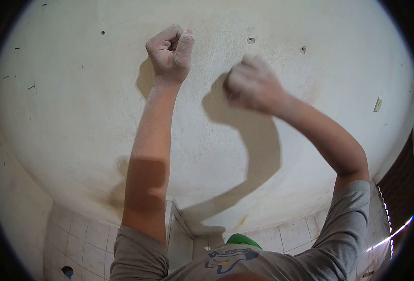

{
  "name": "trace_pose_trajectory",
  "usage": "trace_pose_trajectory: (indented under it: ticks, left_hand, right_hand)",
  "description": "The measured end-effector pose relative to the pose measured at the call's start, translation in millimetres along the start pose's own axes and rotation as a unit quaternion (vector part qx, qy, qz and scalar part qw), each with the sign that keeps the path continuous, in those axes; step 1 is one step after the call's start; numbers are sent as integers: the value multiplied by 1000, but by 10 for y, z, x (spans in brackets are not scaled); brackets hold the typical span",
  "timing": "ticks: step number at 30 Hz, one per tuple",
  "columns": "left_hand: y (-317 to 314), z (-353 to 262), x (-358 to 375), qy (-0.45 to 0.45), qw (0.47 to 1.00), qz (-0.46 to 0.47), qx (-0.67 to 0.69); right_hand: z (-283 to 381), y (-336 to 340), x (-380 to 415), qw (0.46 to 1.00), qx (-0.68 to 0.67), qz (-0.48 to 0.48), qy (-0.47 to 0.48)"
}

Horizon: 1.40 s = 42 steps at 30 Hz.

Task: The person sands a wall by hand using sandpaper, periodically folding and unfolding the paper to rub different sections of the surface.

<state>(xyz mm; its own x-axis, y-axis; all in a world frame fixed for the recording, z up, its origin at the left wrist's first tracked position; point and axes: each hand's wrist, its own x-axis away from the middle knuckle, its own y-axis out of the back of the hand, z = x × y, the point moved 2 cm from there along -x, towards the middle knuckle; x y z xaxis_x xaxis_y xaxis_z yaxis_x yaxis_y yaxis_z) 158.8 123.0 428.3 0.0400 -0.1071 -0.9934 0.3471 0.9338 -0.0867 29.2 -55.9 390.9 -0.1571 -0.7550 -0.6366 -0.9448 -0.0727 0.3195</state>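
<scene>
Here, the wall's chipped hole lies just above the right hand, the nearer; left hand curled closed beside the wall; blurred right hand, grip indeterminable.

No text, number or brand legible; grey shirt bears a dark-blue print with a pale patch inside; marks along the print's upper part look like lettering, too small and blurred to read; wording, if any, cannot be told.
</scene>
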Motion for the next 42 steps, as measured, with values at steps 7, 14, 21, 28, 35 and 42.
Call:
trace_pose_trajectory:
  ticks: [7, 14, 21, 28, 35, 42]
  left_hand:
    - [-7, -39, -24, 5, 1000, -1, -8]
    - [12, -108, -61, 14, 999, 14, 39]
    - [265, -319, 510, -155, 968, -50, -191]
    - [-325, -1575, 3679, 345, 938, 6, -41]
    - [-1306, -2643, 4086, 420, 864, 271, -55]
    - [-1879, -3379, 4858, 471, 788, 379, -112]
  right_hand:
    - [-283, -15, -315, 999, -29, -14, -36]
    - [-534, -16, -618, 944, -57, -228, -231]
    - [2156, -946, 1041, 965, -157, 206, -39]
    - [2457, -349, 2568, 243, -762, 10, -600]
    - [2969, 542, 3841, 140, -803, -30, -578]
    - [3503, 1423, 4335, -16, -793, -43, -608]
